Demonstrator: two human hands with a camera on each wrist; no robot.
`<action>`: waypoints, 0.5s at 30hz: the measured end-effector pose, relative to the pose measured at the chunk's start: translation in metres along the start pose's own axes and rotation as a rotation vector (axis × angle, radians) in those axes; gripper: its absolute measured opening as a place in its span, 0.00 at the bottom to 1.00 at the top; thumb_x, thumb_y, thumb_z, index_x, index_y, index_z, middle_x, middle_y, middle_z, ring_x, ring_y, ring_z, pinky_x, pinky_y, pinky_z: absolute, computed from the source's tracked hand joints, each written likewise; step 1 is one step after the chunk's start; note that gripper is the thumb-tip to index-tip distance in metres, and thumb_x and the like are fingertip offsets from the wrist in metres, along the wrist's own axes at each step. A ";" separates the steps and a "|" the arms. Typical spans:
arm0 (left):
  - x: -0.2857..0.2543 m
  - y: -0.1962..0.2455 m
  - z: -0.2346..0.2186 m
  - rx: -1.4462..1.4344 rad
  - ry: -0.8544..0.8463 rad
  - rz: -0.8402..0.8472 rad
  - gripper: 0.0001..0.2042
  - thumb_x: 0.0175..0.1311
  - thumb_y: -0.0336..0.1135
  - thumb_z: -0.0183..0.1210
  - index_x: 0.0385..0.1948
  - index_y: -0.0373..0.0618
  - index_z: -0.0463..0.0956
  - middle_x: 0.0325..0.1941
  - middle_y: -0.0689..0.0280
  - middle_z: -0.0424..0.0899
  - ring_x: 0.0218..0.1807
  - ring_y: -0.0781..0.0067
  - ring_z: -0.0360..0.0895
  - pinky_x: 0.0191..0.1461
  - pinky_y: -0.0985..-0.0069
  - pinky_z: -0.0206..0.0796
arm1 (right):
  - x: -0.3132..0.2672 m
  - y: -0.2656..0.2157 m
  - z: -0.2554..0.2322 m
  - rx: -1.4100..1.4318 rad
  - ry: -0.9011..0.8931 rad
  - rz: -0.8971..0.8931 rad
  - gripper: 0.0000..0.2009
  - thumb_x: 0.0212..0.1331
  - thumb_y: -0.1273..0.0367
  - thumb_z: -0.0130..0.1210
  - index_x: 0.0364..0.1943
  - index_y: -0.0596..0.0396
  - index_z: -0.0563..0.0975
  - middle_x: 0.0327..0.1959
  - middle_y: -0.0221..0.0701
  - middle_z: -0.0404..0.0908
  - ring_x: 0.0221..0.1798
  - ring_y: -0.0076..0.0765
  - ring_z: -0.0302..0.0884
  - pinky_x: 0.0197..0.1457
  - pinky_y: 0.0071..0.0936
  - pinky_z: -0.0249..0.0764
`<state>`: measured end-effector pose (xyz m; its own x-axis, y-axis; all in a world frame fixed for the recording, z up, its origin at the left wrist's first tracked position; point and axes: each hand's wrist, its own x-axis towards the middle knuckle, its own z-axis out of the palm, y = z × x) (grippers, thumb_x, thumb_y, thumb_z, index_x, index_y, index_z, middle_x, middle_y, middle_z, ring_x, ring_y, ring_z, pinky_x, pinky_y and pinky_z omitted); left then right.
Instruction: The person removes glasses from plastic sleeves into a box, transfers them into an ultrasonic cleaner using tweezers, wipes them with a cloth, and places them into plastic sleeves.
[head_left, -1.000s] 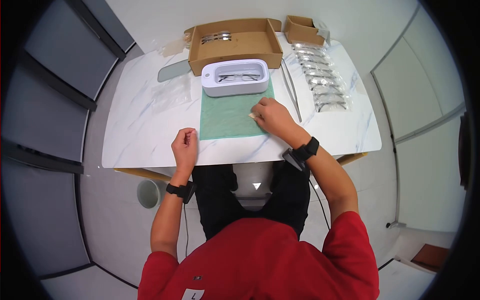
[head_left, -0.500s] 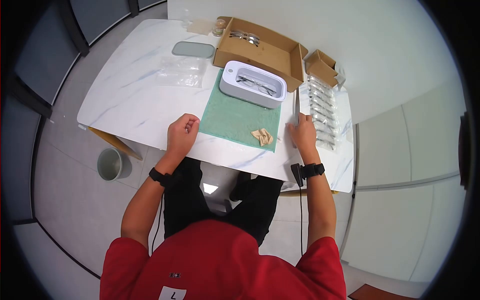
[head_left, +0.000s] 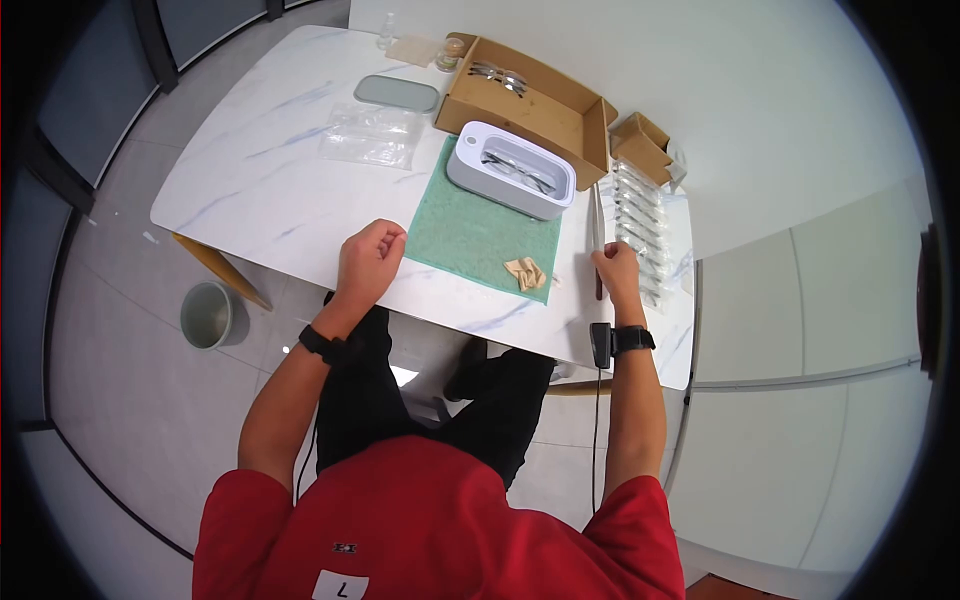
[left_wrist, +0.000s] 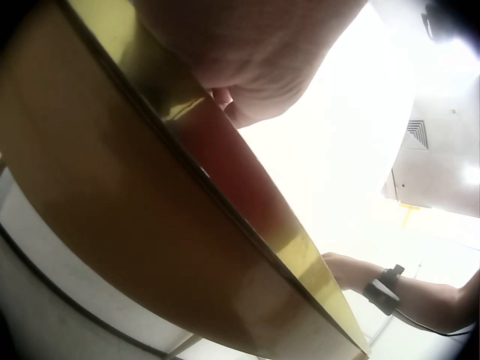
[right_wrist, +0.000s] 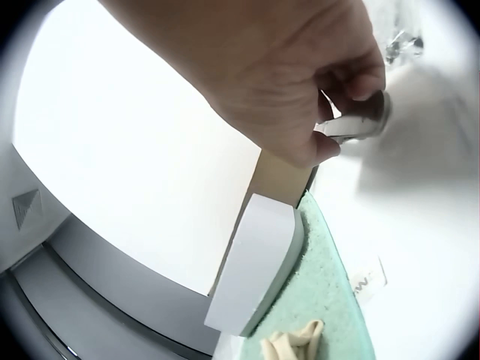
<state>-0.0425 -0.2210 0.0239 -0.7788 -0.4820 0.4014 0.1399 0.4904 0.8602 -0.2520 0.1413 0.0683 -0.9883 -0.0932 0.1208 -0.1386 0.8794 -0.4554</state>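
My right hand (head_left: 618, 268) pinches long metal tweezers (head_left: 598, 220) at the right of the table, between thumb and fingers. In the right wrist view the tweezers' shiny rounded end (right_wrist: 360, 125) pokes out past the fingertips. My left hand (head_left: 370, 262) rests at the table's front edge, beside the green cloth (head_left: 470, 245), fingers loosely curled and nothing in them. On that cloth lies a crumpled beige piece (head_left: 525, 273). Behind it stands a white ultrasonic cleaner (head_left: 495, 190) with a pair of glasses (head_left: 520, 172) in its basin.
A cardboard tray (head_left: 540, 110) holding several glasses is behind the cleaner. Bagged glasses (head_left: 640, 220) lie in a row at right, near a small box (head_left: 640, 145). Clear bags (head_left: 375, 135) and a grey lid (head_left: 397, 94) lie at left. A bin (head_left: 213, 315) stands on the floor.
My right hand has let go of the beige piece on the cloth, moved right, and taken hold of the tweezers. The head view has turned; my left hand stays by the cloth.
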 end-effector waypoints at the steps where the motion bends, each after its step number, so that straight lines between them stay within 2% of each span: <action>1: 0.000 0.000 0.000 0.004 0.001 -0.001 0.02 0.61 0.26 0.62 0.31 0.40 0.79 0.23 0.64 0.81 0.23 0.75 0.77 0.29 0.77 0.70 | -0.003 0.003 -0.003 -0.003 0.001 0.000 0.16 0.47 0.67 0.62 0.39 0.64 0.78 0.29 0.38 0.82 0.30 0.39 0.80 0.38 0.34 0.75; 3: 0.000 0.001 -0.001 0.002 0.001 -0.002 0.02 0.61 0.26 0.62 0.31 0.40 0.79 0.23 0.64 0.82 0.23 0.75 0.77 0.29 0.77 0.70 | -0.017 -0.001 -0.016 0.122 0.035 0.038 0.15 0.48 0.68 0.62 0.39 0.63 0.77 0.27 0.34 0.81 0.30 0.33 0.78 0.36 0.31 0.74; 4: 0.000 0.002 -0.001 0.001 -0.001 -0.001 0.02 0.61 0.26 0.62 0.31 0.40 0.79 0.23 0.64 0.82 0.23 0.75 0.77 0.29 0.77 0.70 | -0.019 0.010 -0.017 0.213 0.012 0.036 0.14 0.52 0.69 0.62 0.41 0.63 0.76 0.31 0.33 0.80 0.31 0.29 0.79 0.32 0.28 0.73; 5: 0.000 0.002 -0.001 -0.003 -0.004 -0.002 0.02 0.61 0.26 0.62 0.31 0.40 0.79 0.23 0.64 0.82 0.23 0.75 0.77 0.29 0.77 0.70 | -0.026 0.010 -0.021 0.210 0.013 0.040 0.14 0.52 0.69 0.62 0.41 0.63 0.76 0.31 0.33 0.80 0.31 0.29 0.79 0.32 0.28 0.73; 7: 0.000 0.000 0.000 0.007 -0.006 0.013 0.02 0.61 0.26 0.62 0.31 0.40 0.79 0.24 0.64 0.82 0.22 0.75 0.77 0.29 0.77 0.70 | -0.041 0.010 -0.030 0.424 0.028 0.070 0.15 0.55 0.71 0.61 0.46 0.62 0.76 0.37 0.33 0.79 0.32 0.25 0.79 0.28 0.23 0.72; 11: 0.000 0.001 0.000 0.016 -0.012 0.010 0.02 0.61 0.26 0.62 0.32 0.40 0.79 0.24 0.64 0.82 0.22 0.75 0.77 0.29 0.77 0.70 | -0.067 0.006 -0.052 0.514 0.084 0.000 0.19 0.58 0.73 0.60 0.54 0.61 0.75 0.41 0.33 0.78 0.32 0.22 0.78 0.25 0.18 0.70; 13: 0.000 0.000 0.000 0.017 -0.020 0.014 0.02 0.61 0.26 0.62 0.32 0.40 0.79 0.23 0.64 0.81 0.23 0.75 0.77 0.29 0.78 0.69 | -0.074 -0.002 -0.069 0.480 -0.023 0.028 0.23 0.58 0.73 0.61 0.60 0.58 0.74 0.44 0.34 0.80 0.28 0.21 0.77 0.26 0.17 0.72; 15: -0.001 0.001 0.000 0.026 -0.017 0.016 0.02 0.61 0.26 0.62 0.32 0.40 0.79 0.23 0.64 0.81 0.23 0.75 0.77 0.29 0.78 0.69 | -0.078 -0.009 -0.080 0.465 -0.059 0.024 0.23 0.59 0.74 0.61 0.61 0.57 0.74 0.46 0.34 0.80 0.27 0.20 0.77 0.26 0.17 0.71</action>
<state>-0.0416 -0.2202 0.0250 -0.7870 -0.4619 0.4090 0.1362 0.5166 0.8453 -0.1688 0.1783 0.1334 -0.9916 -0.1140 0.0615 -0.1167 0.5801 -0.8062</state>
